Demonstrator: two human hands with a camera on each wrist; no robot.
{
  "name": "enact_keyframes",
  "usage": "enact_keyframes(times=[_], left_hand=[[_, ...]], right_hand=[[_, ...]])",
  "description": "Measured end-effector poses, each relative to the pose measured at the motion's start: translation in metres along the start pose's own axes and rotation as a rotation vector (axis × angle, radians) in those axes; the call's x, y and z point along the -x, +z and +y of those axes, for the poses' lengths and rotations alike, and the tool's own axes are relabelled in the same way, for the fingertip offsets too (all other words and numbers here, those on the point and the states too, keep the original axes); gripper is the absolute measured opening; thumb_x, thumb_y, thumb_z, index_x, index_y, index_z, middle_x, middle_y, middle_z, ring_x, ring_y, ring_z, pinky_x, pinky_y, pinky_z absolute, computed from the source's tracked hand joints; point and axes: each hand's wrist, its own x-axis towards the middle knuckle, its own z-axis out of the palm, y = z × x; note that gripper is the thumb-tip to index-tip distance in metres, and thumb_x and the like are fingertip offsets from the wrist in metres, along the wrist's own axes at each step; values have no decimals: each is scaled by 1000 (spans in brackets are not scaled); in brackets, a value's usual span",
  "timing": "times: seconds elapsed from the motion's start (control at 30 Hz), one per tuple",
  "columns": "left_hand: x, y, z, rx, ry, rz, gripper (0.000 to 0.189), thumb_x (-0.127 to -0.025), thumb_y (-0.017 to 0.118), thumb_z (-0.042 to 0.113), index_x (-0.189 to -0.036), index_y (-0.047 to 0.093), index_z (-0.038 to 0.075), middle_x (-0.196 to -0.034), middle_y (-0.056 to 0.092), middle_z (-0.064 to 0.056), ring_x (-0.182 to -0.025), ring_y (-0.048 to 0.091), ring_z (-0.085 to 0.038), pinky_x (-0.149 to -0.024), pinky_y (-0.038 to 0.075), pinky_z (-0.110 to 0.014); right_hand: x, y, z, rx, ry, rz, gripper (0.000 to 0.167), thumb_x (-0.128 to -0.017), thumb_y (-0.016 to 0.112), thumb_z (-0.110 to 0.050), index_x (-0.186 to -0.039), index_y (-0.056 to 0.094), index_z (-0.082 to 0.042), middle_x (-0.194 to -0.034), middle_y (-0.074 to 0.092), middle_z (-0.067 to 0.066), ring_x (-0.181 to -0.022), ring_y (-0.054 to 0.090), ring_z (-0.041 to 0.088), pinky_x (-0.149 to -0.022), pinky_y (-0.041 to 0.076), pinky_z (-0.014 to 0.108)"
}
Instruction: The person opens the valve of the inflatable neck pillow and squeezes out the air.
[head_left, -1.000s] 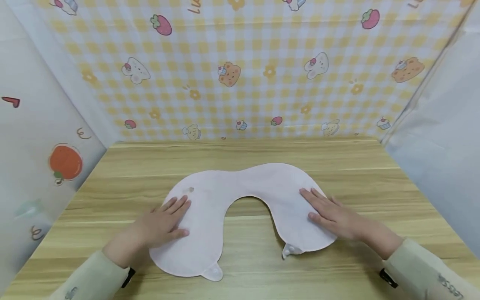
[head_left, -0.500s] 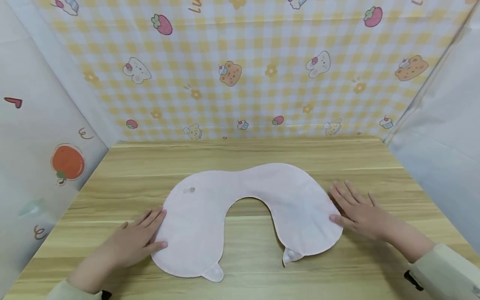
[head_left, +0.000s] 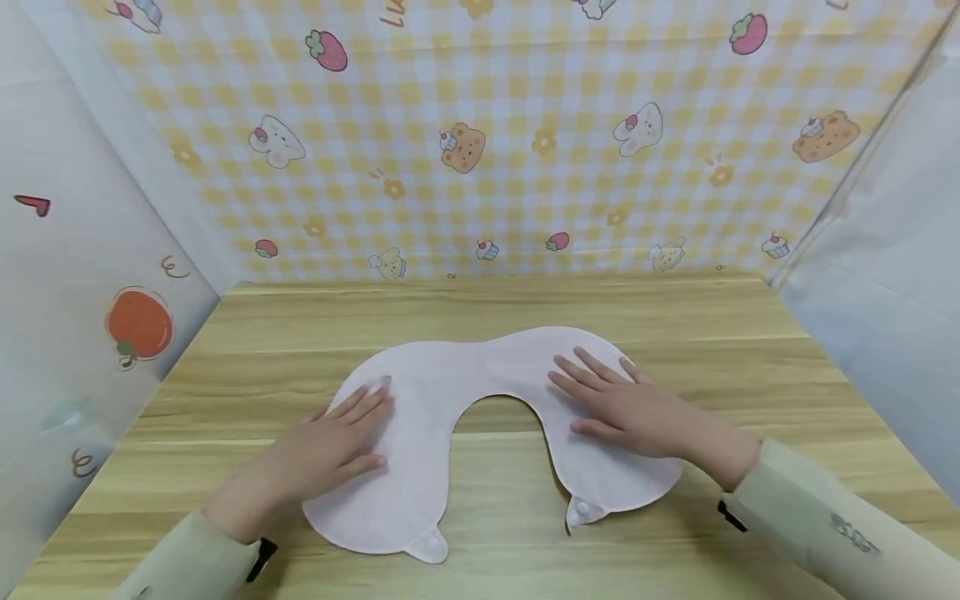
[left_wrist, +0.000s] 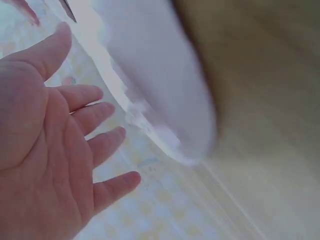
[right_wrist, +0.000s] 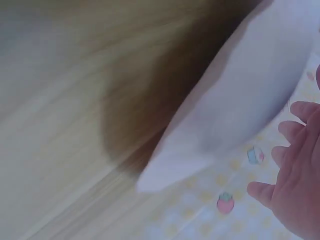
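A flat, pale pink U-shaped neck pillow (head_left: 427, 433) lies on the wooden table with its opening toward me. Small tabs with a snap button stick out at its two ends, the left tab (head_left: 428, 546) and the right tab (head_left: 585, 511). My left hand (head_left: 318, 454) is over the left arm of the pillow, its fingers straight and covering part of the small clear valve (head_left: 384, 382). Over the right arm of the pillow is my right hand (head_left: 630, 412), fingers spread. Both wrist views show an open palm, the left hand (left_wrist: 55, 135) and the right hand (right_wrist: 300, 170), beside the pillow's edge.
The wood-grain table (head_left: 487, 308) runs back to a yellow checked cloth (head_left: 510, 192) with cartoon prints. White sheets enclose the sides, the left sheet (head_left: 67, 275) with a printed orange fruit and the right sheet (head_left: 885, 275) plain.
Both hands slid outward to the pillow's outer edges half a second ago, and are now back inward over it. The right hand reaches further in than a second ago. The pillow has barely shifted.
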Motion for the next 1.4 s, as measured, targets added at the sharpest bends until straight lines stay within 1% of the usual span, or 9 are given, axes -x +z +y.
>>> enact_keyframes(times=[0.17,0.33,0.43,0.73,0.83,0.93,1.07,1.2,1.4], left_hand=[[-25,0,7,12,55,-36,72,-98,57,46,-154,35,8,-162,32,-12,-148,30,-39,-105,34,-73],[-37,1,9,72,-9,-167,79,-95,58,50,-156,30,9,-164,25,-10,-151,22,-39,-108,28,-74],[-36,2,9,93,-34,-201,80,-95,59,51,-156,29,9,-165,23,-10,-152,19,-39,-108,26,-75],[-17,7,1,67,-42,-143,79,-95,58,50,-155,32,6,-163,28,-14,-149,27,-42,-102,32,-77],[-11,9,-3,53,-47,-133,79,-95,57,52,-154,33,6,-162,29,-15,-147,29,-43,-101,34,-76],[-8,8,-4,50,-53,-134,80,-95,57,54,-154,34,5,-162,30,-15,-147,30,-43,-101,34,-76],[-12,5,-3,52,-35,-120,80,-95,55,55,-154,35,6,-161,32,-14,-148,29,-41,-103,34,-74],[-19,5,0,40,5,-89,79,-96,54,55,-155,33,7,-162,30,-12,-149,27,-39,-105,34,-73],[-37,4,-6,32,9,-19,78,-95,60,47,-155,32,4,-163,26,-14,-150,24,-41,-106,31,-74]], right_hand=[[-22,8,-5,-28,-8,-87,66,-103,46,-49,-159,25,-20,-168,17,0,-156,8,29,-116,13,72],[-29,15,-7,-62,1,-145,67,-103,44,-49,-159,25,-18,-167,18,0,-156,9,29,-116,14,72],[-29,16,-6,-74,20,-163,68,-103,42,-52,-159,25,-18,-167,21,0,-156,11,29,-116,16,71],[-18,12,11,-130,121,-188,72,-101,37,-62,-157,32,-18,-165,26,2,-154,18,33,-113,19,73],[-14,10,18,-138,151,-163,71,-101,38,-60,-156,33,-16,-164,27,5,-153,18,37,-112,18,75],[-13,8,20,-122,124,-114,68,-102,38,-59,-156,34,-17,-164,27,7,-153,19,37,-111,19,75],[-23,7,4,-65,24,-80,65,-102,41,-55,-156,33,-19,-165,25,3,-153,19,32,-113,21,73],[-42,8,-13,1,-37,-110,67,-102,44,-52,-158,29,-16,-166,22,2,-154,18,28,-114,22,71],[-57,19,-23,10,7,-223,74,-101,44,-56,-159,23,-15,-167,17,1,-155,14,26,-117,20,68]])
